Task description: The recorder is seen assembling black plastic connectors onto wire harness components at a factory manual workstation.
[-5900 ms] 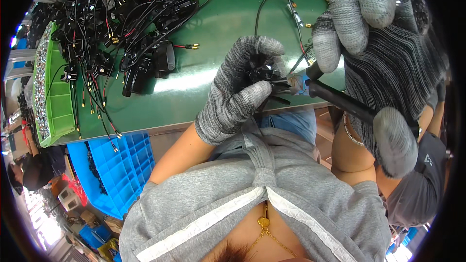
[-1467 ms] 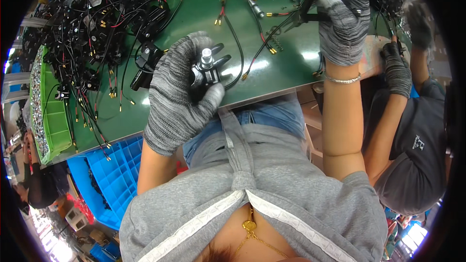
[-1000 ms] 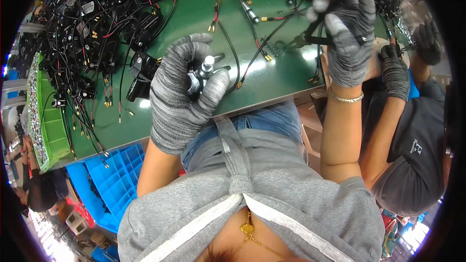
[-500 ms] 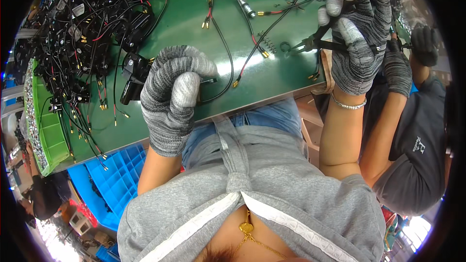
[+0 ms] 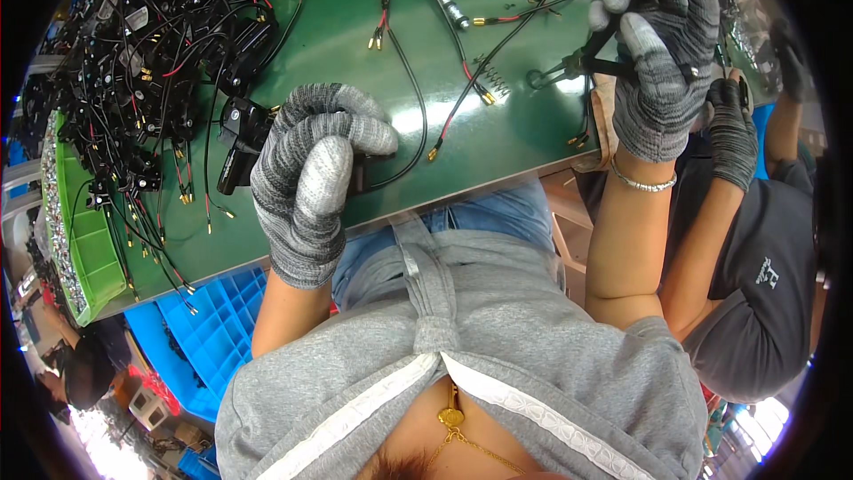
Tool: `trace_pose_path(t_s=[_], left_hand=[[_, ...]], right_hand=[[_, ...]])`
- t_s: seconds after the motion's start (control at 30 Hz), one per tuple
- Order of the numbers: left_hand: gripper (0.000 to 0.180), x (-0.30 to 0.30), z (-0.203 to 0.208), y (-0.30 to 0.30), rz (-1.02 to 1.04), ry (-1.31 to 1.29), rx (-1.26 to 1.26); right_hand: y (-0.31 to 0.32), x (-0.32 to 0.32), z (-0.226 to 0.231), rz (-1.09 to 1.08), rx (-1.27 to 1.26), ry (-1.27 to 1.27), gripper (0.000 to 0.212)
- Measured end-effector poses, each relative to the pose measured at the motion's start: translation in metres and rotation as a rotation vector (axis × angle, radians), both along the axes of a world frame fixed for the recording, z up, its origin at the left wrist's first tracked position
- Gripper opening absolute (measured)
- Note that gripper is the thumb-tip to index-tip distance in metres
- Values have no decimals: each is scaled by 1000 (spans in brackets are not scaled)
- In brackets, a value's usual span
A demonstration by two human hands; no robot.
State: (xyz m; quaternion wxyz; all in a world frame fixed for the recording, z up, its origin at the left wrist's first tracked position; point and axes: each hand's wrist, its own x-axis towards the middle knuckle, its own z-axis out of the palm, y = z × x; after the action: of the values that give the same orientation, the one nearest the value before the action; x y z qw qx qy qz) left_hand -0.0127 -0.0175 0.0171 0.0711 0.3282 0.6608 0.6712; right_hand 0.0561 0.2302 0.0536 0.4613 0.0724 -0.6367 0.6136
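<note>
My gloved left hand (image 5: 306, 187) is closed around a black cylindrical part (image 5: 235, 169), which sticks out on its left side. Most of that part is hidden by the fingers. A black cable (image 5: 416, 89) runs out beside this hand. Up at the right, my gloved right hand (image 5: 662, 62) grips black-handled pliers (image 5: 579, 64), their thin tips pointing left over the table. A small dark ring (image 5: 535, 79) shows at the tips; it looks blurred. Beside it on the green table (image 5: 355, 44) lies a coil spring (image 5: 491, 78).
Black parts with wires (image 5: 151, 62) pile up on the left. Metal lock cylinders (image 5: 451, 11) and red-black leads lie toward the back. A green bin (image 5: 93, 249) and blue crate (image 5: 213, 311) are at lower left. A gloved co-worker (image 5: 746, 249) sits close on my right.
My right hand has shifted slightly up, and the pliers' tips with the ring have moved a little right. My left hand has moved slightly left, its thumb a bit changed in position.
</note>
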Motion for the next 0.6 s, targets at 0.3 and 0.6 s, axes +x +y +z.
trace_pose_path(t_s=[0.3, 0.6], left_hand=[[40, 3, -4, 3, 23, -16, 28], [39, -2, -5, 3, 14, -16, 31]], right_hand=[[8, -13, -10, -188, 19, -7, 64], [-8, -15, -21, -506, 229, 82, 52]])
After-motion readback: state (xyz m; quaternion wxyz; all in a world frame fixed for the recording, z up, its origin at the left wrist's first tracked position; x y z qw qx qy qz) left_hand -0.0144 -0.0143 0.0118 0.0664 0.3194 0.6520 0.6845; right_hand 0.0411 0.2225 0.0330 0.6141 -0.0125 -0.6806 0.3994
